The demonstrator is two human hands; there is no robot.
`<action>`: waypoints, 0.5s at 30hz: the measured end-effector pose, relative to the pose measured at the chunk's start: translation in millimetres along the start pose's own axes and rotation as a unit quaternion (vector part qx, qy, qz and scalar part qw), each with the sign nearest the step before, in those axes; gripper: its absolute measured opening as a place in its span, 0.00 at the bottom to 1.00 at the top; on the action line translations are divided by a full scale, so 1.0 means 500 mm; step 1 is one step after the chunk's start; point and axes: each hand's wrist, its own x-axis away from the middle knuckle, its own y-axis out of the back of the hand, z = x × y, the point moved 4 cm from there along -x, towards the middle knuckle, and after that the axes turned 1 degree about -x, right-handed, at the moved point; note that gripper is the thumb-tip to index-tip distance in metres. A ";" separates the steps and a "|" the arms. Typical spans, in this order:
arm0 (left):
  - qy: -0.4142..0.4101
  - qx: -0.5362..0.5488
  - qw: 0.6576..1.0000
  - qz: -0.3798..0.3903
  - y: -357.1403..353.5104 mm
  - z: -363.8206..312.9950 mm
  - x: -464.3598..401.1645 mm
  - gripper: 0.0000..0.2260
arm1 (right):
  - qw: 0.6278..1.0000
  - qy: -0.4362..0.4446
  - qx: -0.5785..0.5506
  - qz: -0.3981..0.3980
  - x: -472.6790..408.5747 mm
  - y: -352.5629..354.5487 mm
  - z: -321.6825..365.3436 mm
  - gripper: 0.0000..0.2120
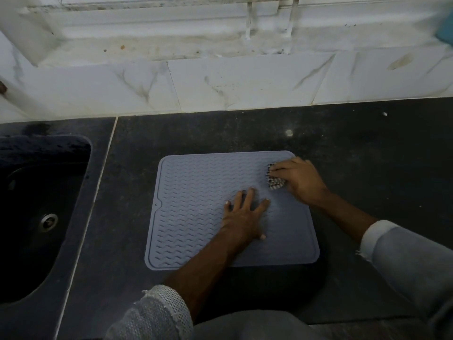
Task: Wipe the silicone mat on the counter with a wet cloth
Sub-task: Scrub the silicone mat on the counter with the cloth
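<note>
Reaching forward from rolled-up grey sleeves [157, 312], both forearms crossing the near edge of the dark counter [355, 148]. Lying flat on that counter, just right of the sink [36, 204], near edge toward the body: the grey silicone mat [196, 192] with its wavy ribs.

Pressing down mid-mat with the left hand [245, 217], fingers straight and spread, gripping nothing, apparently anchoring the mat. Clutching a small bunched patterned cloth [275, 180] in the right hand [299, 179], fingers curled over it, working at the far right corner of the mat. Wetness of cloth not readable from this view.

Judging the wiping as just under way; no visible wet sheen on the left half of the mat.

Advising for the step: keeping the anchor hand firm to prevent sliding, running strokes along the rib channels and into the raised rim, shifting the anchor hand aside to reach the patch beneath it.

Sitting behind: marble-look tiled backsplash [220, 89] and a stained white ledge [171, 45]. Lying on the counter beyond the mat: a few pale specks [289, 133]. Nothing obstructing the mat except the left hand itself.
</note>
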 end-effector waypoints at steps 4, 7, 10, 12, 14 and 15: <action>0.005 -0.005 1.000 0.004 0.000 -0.002 0.000 0.44 | 0.997 0.056 0.034 0.046 -0.036 -0.045 0.072 0.17; 0.003 0.003 1.000 0.001 0.000 -0.001 0.002 0.44 | 0.995 0.073 0.046 0.055 -0.013 -0.050 0.052 0.18; -0.003 0.011 1.000 -0.010 0.001 0.000 0.005 0.44 | 0.994 0.061 0.070 0.053 0.031 -0.026 -0.014 0.22; -0.006 0.012 1.000 -0.015 0.001 0.000 0.007 0.44 | 0.994 0.029 0.081 0.068 0.046 -0.015 -0.044 0.24; -0.006 0.011 1.000 -0.016 0.002 -0.001 0.008 0.44 | 0.995 0.004 0.075 0.060 0.044 -0.009 -0.047 0.22; -0.005 0.011 1.000 -0.015 0.002 -0.001 0.008 0.44 | 0.997 -0.002 0.064 0.050 0.037 -0.009 -0.042 0.21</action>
